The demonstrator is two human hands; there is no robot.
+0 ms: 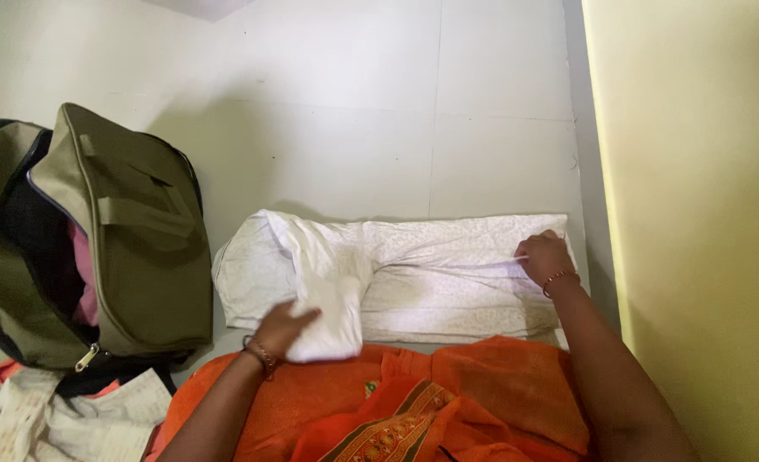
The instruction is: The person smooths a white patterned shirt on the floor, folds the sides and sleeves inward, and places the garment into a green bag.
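A white patterned garment point(448, 274) lies spread flat on the tiled floor in front of me, partly folded. My left hand point(282, 328) rests on the folded white part at its near left. At the far right end my right hand point(543, 257) pinches the cloth's edge. Both wrists wear bracelets. Orange cloth point(414, 402) covers my lap just below the garment.
An olive green travel bag point(114, 248) stands open at the left with pink cloth showing inside. More light patterned cloth point(63, 419) lies at the bottom left. A yellow wall point(696, 214) runs along the right side. The floor point(354, 111) is pale tile.
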